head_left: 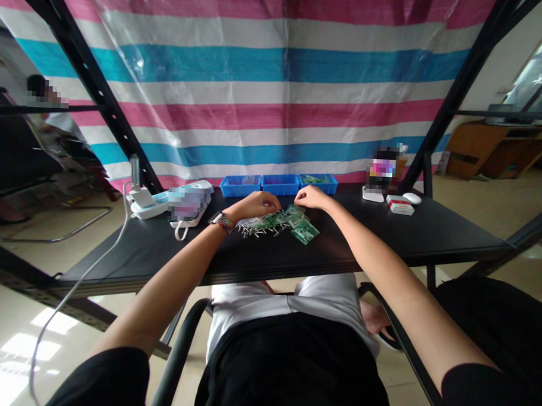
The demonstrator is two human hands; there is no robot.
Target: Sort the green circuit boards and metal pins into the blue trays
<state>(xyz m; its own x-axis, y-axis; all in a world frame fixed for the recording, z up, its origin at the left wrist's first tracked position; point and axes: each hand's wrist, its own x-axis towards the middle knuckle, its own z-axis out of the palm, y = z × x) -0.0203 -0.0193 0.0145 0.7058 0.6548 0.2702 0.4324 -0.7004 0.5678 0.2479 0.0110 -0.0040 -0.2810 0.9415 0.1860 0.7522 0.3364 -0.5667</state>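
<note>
My left hand (255,206) is curled over a pile of small silvery pieces like screws or nails (256,227) on the black table. Its thumb and forefinger come together beside the pile, and whatever is between them is too small to make out. My right hand (314,197) is bent with its fingertips pressed together, just above some small green plastic packets (304,229). I cannot see what those fingertips hold. Beyond both hands stand three joined blue bins: the left bin (240,187), the middle bin (279,184) and the right bin (317,183), which has green packets in it.
A white power strip (151,207) with a cable lies at the table's left, beside a blurred-out device (190,204). At the right are a small red-and-white box (400,204), a white mouse (412,198) and a phone on a stand (372,195). A striped sheet (280,78) hangs behind.
</note>
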